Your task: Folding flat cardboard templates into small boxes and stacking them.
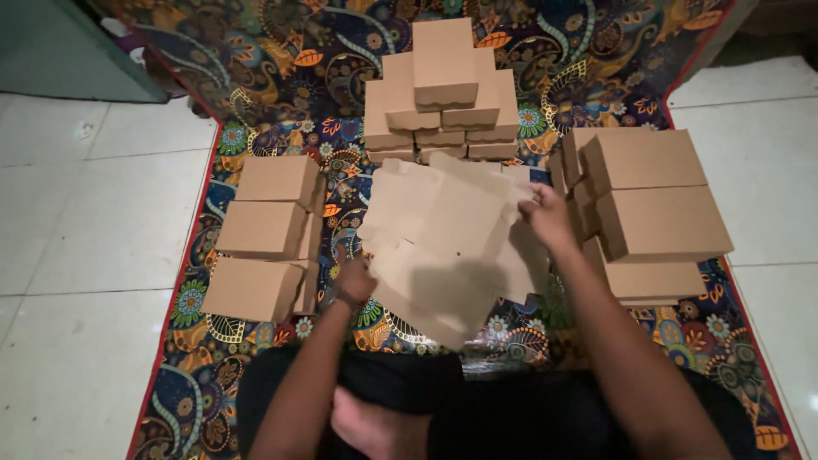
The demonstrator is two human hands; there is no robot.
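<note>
Both hands are gripping a flat unfolded cardboard box blank (443, 247) over the patterned mat (281, 51), the left hand (354, 281) closing on its near-left edge, the right hand (545, 213) pinching its far-right corner, and a careless swing is risking toppling the far box stack (443, 85).

Left hand's (354, 281) fingers behind the flat cardboard sheet (443, 247).
</note>
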